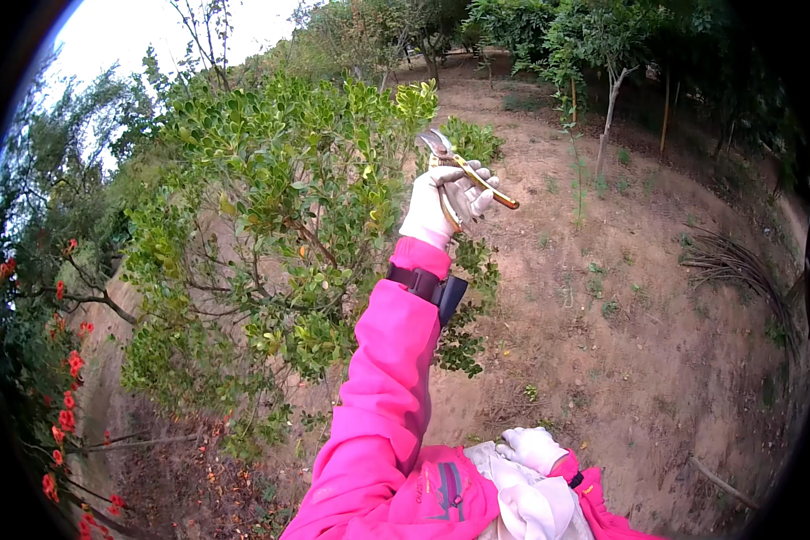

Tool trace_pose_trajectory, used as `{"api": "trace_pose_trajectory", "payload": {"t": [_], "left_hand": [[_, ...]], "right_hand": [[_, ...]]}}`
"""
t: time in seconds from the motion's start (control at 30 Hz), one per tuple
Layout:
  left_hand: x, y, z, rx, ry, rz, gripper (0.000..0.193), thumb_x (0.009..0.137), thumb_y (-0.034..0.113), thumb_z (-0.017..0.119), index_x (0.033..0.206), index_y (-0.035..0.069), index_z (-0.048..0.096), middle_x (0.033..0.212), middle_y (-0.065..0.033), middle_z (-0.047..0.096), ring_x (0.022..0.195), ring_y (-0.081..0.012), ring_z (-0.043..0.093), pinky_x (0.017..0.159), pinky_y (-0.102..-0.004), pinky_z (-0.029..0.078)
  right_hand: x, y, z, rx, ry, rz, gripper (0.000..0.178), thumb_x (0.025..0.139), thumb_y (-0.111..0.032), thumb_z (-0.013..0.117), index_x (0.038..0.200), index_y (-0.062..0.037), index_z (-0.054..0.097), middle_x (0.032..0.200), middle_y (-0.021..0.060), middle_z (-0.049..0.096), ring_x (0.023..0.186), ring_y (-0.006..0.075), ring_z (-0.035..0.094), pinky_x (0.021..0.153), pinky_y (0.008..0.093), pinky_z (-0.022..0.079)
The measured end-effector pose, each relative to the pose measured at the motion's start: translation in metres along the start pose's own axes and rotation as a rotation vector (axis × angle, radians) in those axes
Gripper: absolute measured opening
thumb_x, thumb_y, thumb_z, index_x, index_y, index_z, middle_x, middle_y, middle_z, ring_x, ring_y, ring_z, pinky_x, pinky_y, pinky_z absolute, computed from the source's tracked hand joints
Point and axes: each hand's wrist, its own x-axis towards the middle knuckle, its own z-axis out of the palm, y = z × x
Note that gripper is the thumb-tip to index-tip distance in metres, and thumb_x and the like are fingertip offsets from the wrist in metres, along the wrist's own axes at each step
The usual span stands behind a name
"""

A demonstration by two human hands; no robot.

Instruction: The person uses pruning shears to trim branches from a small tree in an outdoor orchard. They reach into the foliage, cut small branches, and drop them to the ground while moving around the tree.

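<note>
My left hand point(450, 200), in a whitish glove with grimy fingers, is raised beside the upper right of a leafy green shrub point(288, 171). It is closed on pruning shears point(486, 183) with yellow-orange handles. Their metal blades tilt up and to the left, parted from each other and close to the leaves; no stem shows between them. Low in the view, my right hand point(533, 448), also in a white glove, is held against my body beside a white cloth point(535, 511). Its fingers look curled, and what they hold, if anything, is hidden.
Bare brown soil point(549, 333) slopes to the right of the shrub. A slim tree trunk point(610, 121) stands farther back. Cut branches point(738, 261) lie in a heap at right, and a stick point(724, 481) lies lower down. Red flowers point(67, 418) line the left edge.
</note>
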Motion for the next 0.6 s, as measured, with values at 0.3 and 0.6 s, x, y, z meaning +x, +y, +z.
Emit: {"api": "trace_pose_trajectory", "payload": {"t": [0.3, 0.6], "left_hand": [[0.025, 0.031, -0.013, 0.154, 0.158, 0.116, 0.029, 0.085, 0.016, 0.049, 0.107, -0.002, 0.051, 0.106, -0.0198, 0.059, 0.1, -0.0403, 0.059, 0.081, -0.0482, 0.054], [0.036, 0.048, -0.019, 0.175, 0.174, 0.234, 0.011, 0.082, 0.006, 0.052, 0.093, 0.004, 0.051, 0.081, -0.0091, 0.056, 0.072, -0.0235, 0.057, 0.055, -0.032, 0.05]], "right_hand": [[-0.002, 0.01, 0.006, 0.024, -0.066, 0.059, 0.043, 0.092, -0.046, 0.045, 0.099, -0.0059, 0.058, 0.097, 0.0182, 0.065, 0.091, 0.0372, 0.062, 0.078, 0.0484, 0.048], [-0.002, 0.013, 0.006, 0.03, -0.041, 0.055, 0.044, 0.091, -0.047, 0.045, 0.098, -0.0062, 0.059, 0.095, 0.0172, 0.065, 0.089, 0.036, 0.063, 0.078, 0.0471, 0.05]]}}
